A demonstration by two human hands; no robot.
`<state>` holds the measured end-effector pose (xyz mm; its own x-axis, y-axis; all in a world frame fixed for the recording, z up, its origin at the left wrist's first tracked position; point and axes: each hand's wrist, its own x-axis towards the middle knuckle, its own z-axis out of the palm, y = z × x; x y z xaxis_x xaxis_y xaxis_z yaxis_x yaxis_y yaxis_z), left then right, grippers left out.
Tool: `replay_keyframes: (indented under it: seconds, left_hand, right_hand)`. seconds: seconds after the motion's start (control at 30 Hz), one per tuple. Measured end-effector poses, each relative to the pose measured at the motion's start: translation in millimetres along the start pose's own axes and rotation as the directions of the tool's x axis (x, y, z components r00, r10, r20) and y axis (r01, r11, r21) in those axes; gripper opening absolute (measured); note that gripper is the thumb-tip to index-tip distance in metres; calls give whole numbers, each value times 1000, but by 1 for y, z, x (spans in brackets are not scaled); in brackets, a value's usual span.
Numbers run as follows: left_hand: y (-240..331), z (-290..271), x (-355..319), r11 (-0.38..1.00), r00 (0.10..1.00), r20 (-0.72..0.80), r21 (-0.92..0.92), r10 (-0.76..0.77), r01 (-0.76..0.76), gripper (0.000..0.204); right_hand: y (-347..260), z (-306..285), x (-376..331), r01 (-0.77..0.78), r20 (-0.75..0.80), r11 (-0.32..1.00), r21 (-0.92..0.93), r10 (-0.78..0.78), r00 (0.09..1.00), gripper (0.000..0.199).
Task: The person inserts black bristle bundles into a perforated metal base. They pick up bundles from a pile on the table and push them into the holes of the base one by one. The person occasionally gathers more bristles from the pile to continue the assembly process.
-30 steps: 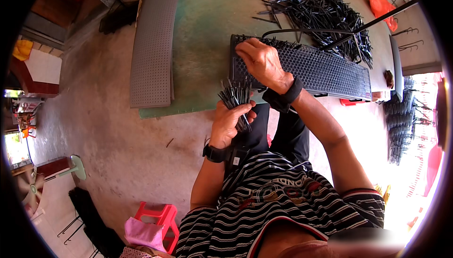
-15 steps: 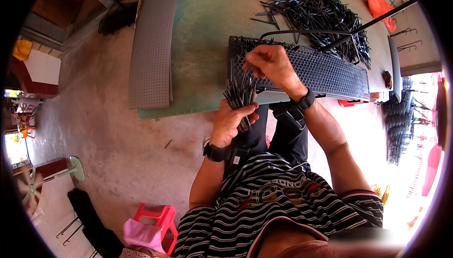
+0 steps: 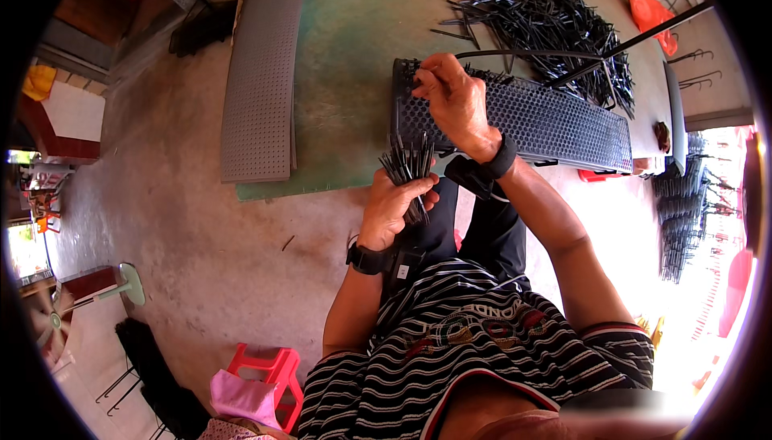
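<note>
My left hand (image 3: 388, 208) is closed around a bundle of thin black sticks (image 3: 408, 160), which fans upward out of the fist just off the table's near edge. A long black perforated panel (image 3: 555, 125) lies at that edge, with a row of sticks standing along its far side. Over the panel's left end is my right hand (image 3: 460, 108), its thumb and fingertips pinched together by the far row. Whatever the pinch holds is too small to make out. Beyond the panel, a big loose pile of black sticks (image 3: 555, 30) covers the table.
Grey perforated sheets (image 3: 259, 102) lie along the left side of the green table (image 3: 346, 102). A bent black rod frame (image 3: 583, 68) slants over the panel's right part. On the floor at lower left are a pink stool (image 3: 281, 372) and a green fan (image 3: 131, 283).
My right hand has moved up and slightly left, from above the bundle to the panel's far row. The left hand keeps its hold on the bundle in nearly the same place.
</note>
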<state>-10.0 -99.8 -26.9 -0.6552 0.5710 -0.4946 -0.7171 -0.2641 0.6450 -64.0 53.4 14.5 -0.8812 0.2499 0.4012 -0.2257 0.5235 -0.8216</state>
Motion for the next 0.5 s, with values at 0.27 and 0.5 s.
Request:
replay_keyframes:
  seconds: [0.27,0.5]
  left_hand:
    - [1,2,-2,1000,1000,-22,3,1,-1,29]
    - [-2,5,2,998,1000,18,58,-11,10,29]
  right_hand:
    - [10,2,2,303,268,869,-392,-208,941,10]
    - [-8,-15,-12,103,566,981,-167,10,824,18]
